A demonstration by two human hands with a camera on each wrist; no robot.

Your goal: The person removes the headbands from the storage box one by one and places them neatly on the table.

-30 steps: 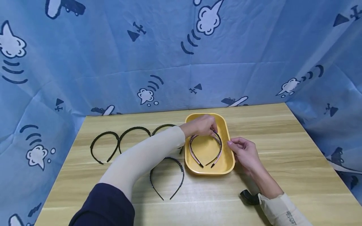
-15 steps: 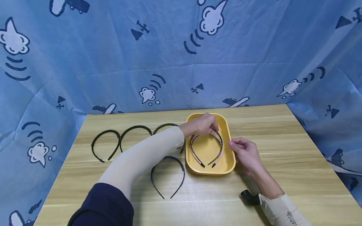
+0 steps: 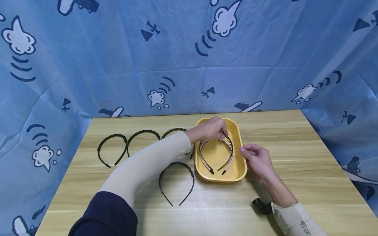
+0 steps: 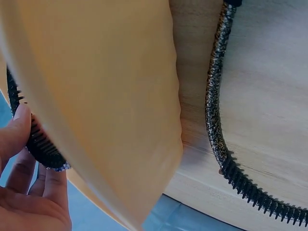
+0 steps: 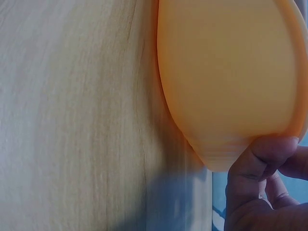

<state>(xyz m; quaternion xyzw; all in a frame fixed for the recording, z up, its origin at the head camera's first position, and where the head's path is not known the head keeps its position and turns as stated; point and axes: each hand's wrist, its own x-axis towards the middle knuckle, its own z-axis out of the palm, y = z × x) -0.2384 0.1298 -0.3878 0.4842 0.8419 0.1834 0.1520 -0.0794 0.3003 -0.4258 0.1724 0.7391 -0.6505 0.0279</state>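
Note:
My left hand (image 3: pixel 215 128) reaches over the yellow tray (image 3: pixel 242 175) and pinches the top of a black toothed headband (image 3: pixel 232 150). In the left wrist view, thumb and fingers hold this headband (image 4: pixel 45 149) behind the tray's near wall. A pink headband (image 3: pixel 203 160) lies inside the tray, overlapping the held one, whose lower ends stay over the tray's bottom. My right hand (image 3: pixel 260 160) grips the tray's right side at the rim, thumb on top. The right wrist view shows those fingers bent against the tray wall (image 5: pixel 226 72).
Three black headbands lie in a row left of the tray: one at far left (image 3: pixel 113 135), a middle one (image 3: pixel 144 131) and a third (image 3: pixel 174 129), partly behind the left sleeve. Another dark headband (image 3: pixel 193 178) lies nearer the front. A blue printed cloth (image 3: pixel 177 49) hangs behind the table.
The view has shifted slightly. Both hands keep their holds, and the headband and tray stay nearly in place.

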